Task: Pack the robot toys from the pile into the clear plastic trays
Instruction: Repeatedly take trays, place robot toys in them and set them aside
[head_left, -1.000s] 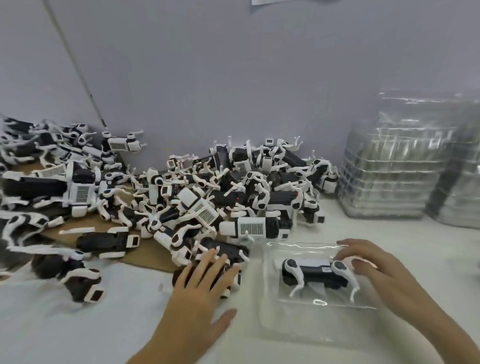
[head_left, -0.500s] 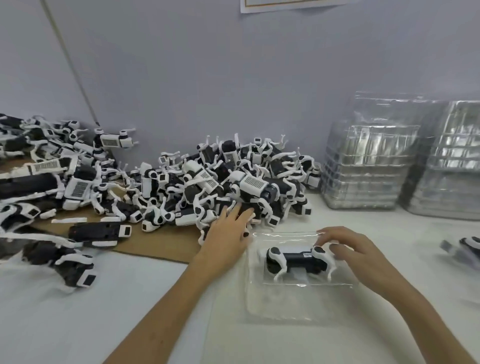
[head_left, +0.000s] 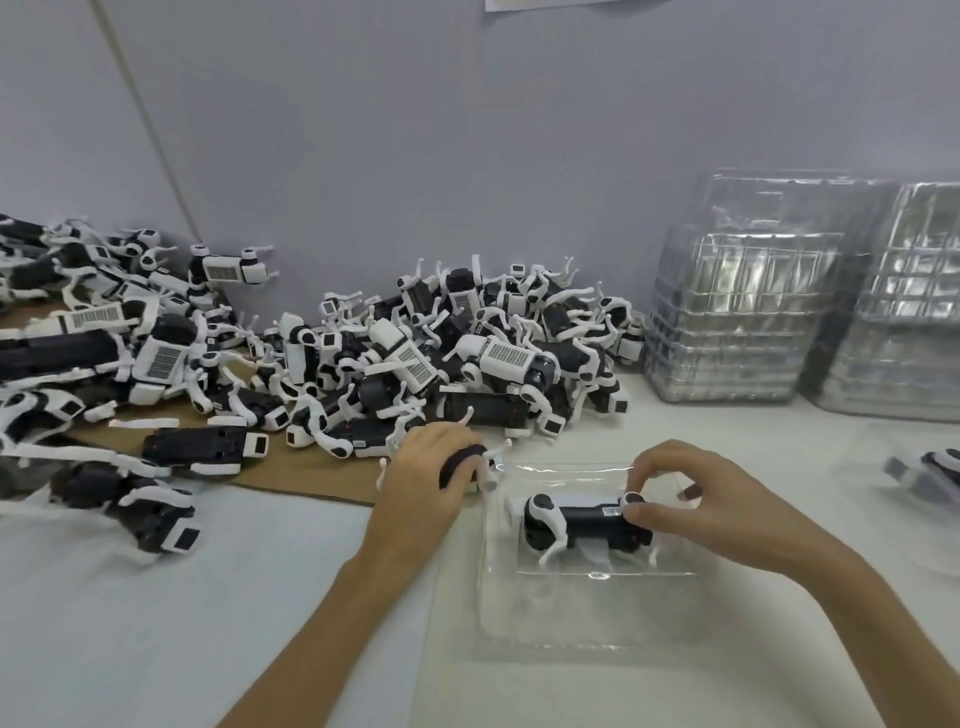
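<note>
Frame centre, a robot toy (head_left: 464, 464) is being gripped by the left hand (head_left: 428, 470); beside it, the seated toy (head_left: 576, 519) in the clear tray (head_left: 571, 618) is being pinched by the right hand (head_left: 693, 501). Snagged legs could drag that tray.

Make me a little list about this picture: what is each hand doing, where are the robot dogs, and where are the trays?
left hand: grips a loose toy at the near edge of the pile
right hand: pinches one end of the packed toy
clear tray: on the white table, holds that one toy
pile: many black and white robot toys, partly on brown cardboard
spare trays: two stacks by the wall, on the right
</note>
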